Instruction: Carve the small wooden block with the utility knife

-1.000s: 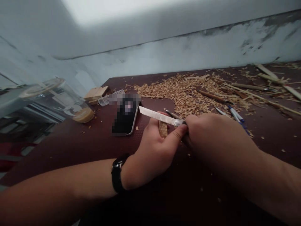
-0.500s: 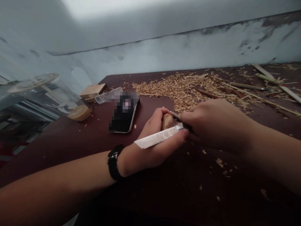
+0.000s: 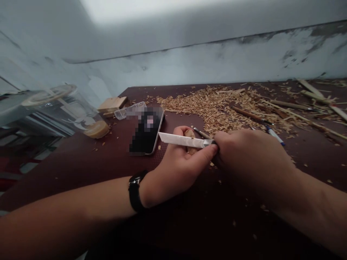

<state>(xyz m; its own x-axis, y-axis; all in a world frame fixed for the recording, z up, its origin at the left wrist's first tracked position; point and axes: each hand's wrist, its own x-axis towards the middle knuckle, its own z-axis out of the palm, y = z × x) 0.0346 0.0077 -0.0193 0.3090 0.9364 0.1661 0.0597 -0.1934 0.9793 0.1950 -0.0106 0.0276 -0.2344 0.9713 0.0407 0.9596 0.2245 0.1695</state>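
My left hand (image 3: 176, 162), with a black watch on its wrist, is closed around a small piece of wood (image 3: 192, 150) that its fingers partly hide. My right hand (image 3: 246, 155) grips a utility knife (image 3: 179, 139), whose long pale blade points left and crosses in front of the wood. The handle is mostly covered by the right fingers. My left thumb presses at the base of the blade. A thin tool with a dark tip (image 3: 200, 133) sticks out beside the right fingers, above the blade; how it is held is hidden.
Wood shavings (image 3: 189, 103) are heaped along the back of the dark red table (image 3: 89, 173). A phone (image 3: 146, 133), clear box (image 3: 130, 110), wooden block (image 3: 112, 104) and plastic cup (image 3: 73, 112) stand left. A carving tool (image 3: 248, 115), blue pen (image 3: 275, 136) and sticks (image 3: 317, 95) lie right.
The knife blade has swung upward, from lying over my left thumb to crossing the piece of wood. My right hand has shifted slightly down, and the blue pen shows now.
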